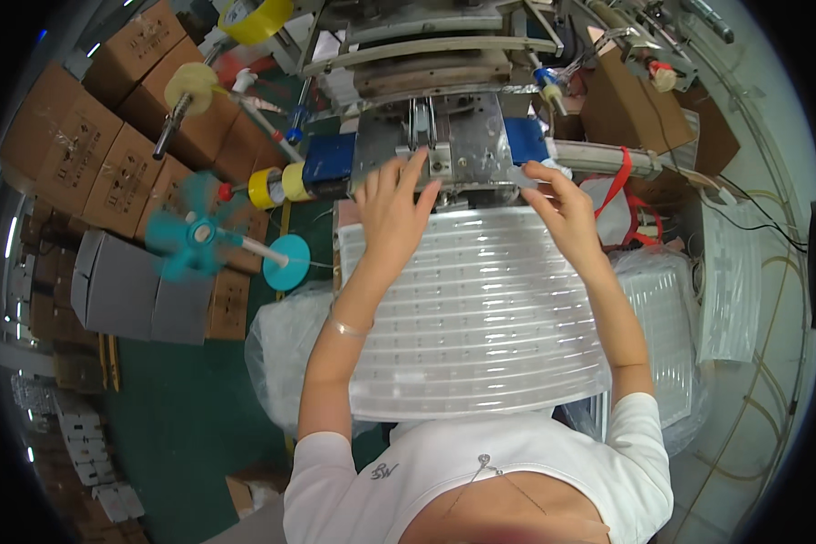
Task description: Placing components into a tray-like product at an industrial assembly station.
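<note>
The left hand [393,201] is just left of 12 o'clock, fingers spread and thumb apart, over the near edge of a metal plate [480,136]; whether its fingertips touch the small metal fixture [439,164] there I cannot tell. Near 1 o'clock, the right hand [560,210] pinches a small pale piece [518,178] between thumb and fingers, at the plate's right corner.

Below both hands, from the centre toward 6 o'clock, lies a ribbed clear tray [480,317]. Small dark specks run along its rows; whether they are contents or marks is too small to tell. A second ribbed tray [657,326] sits within clear plastic wrapping toward 4 o'clock, and a clear bag [276,349] bulges beside the first tray at 8 o'clock.

Closed brown cartons [100,145] are stacked at 10 o'clock, their contents hidden. A grey box [118,286] stands at 9 o'clock. At 7 o'clock a small open carton [238,494] holds something whitish and crumpled. Another brown carton [630,104] stands near 2 o'clock, its inside unseen.
</note>
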